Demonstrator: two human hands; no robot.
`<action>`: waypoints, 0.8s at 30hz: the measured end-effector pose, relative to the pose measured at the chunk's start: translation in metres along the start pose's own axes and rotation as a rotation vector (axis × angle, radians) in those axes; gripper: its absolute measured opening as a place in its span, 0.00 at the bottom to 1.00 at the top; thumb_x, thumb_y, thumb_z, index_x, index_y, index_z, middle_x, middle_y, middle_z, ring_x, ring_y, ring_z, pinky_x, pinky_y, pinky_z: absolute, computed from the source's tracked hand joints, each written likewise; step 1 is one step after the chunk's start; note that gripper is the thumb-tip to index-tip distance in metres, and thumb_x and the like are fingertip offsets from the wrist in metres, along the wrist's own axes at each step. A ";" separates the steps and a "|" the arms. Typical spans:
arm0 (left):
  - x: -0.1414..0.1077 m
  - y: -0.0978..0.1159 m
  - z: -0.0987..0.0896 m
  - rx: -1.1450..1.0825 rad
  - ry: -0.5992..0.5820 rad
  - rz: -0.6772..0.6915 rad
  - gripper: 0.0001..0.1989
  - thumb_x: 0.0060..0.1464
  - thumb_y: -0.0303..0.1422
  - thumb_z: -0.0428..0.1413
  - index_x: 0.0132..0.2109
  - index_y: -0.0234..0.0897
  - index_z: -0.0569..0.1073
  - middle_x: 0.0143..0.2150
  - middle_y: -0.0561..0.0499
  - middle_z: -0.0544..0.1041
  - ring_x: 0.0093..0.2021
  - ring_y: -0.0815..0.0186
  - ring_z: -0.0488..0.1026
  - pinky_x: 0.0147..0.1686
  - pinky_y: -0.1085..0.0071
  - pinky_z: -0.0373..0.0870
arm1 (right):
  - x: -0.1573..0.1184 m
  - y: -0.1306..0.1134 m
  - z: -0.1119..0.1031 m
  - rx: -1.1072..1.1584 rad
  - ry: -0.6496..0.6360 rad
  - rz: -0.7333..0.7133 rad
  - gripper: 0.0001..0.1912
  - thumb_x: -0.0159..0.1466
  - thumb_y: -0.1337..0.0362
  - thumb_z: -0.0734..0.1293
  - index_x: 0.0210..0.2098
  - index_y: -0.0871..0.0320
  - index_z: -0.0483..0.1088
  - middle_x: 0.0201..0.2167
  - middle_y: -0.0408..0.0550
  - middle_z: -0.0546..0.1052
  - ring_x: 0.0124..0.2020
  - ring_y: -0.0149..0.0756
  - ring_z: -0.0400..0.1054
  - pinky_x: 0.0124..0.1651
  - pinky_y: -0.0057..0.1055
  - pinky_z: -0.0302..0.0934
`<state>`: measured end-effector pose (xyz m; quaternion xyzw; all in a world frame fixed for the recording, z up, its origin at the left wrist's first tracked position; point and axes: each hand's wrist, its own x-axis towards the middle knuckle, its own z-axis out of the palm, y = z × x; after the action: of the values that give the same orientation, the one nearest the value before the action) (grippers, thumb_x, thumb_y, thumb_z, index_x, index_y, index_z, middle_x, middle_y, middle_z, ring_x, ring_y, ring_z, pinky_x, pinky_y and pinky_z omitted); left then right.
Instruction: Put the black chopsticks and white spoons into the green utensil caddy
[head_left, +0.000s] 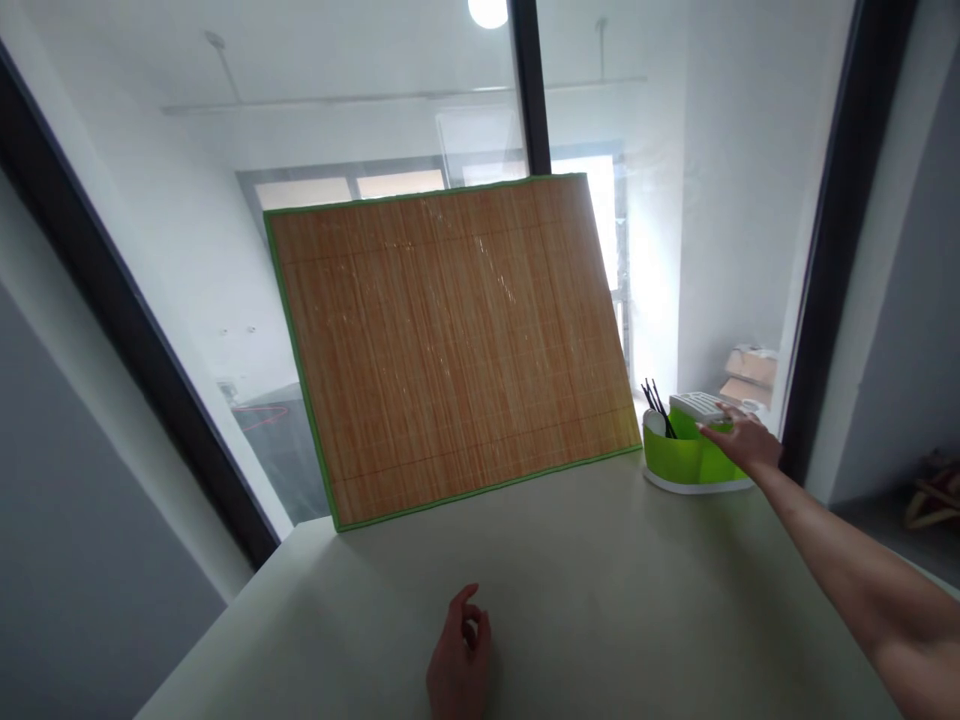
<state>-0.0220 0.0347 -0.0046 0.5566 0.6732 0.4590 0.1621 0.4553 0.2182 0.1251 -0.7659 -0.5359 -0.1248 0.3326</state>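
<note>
A green caddy (671, 460) with a white base stands at the right of the table. One compartment holds thin black sticks (655, 402) and a round white piece. Over its back part lies a white slotted piece (697, 403). My right hand (744, 440) reaches over the caddy's right end, thumb and fingers spread, at the edge of the slotted piece; whether it touches is unclear. Low in the middle, my left hand (459, 650) is over the table with loosely bent fingers apart, holding nothing.
A brown bamboo mat (457, 350) with green edging leans upright against the glass at the back of the pale table (570, 570). Dark window frames (531, 90) stand behind. Beyond the glass are cardboard boxes (750, 372).
</note>
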 end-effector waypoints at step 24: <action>0.002 0.001 -0.001 -0.018 -0.025 -0.032 0.26 0.52 0.48 0.46 0.53 0.38 0.64 0.32 0.52 0.72 0.25 0.68 0.68 0.28 0.72 0.63 | 0.001 0.002 -0.006 0.033 -0.008 -0.012 0.36 0.57 0.46 0.61 0.58 0.62 0.57 0.53 0.68 0.63 0.47 0.54 0.63 0.38 0.41 0.59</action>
<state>-0.0225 0.0358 -0.0023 0.5500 0.6759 0.4553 0.1828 0.4581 0.2150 0.1293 -0.7575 -0.5439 -0.1149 0.3422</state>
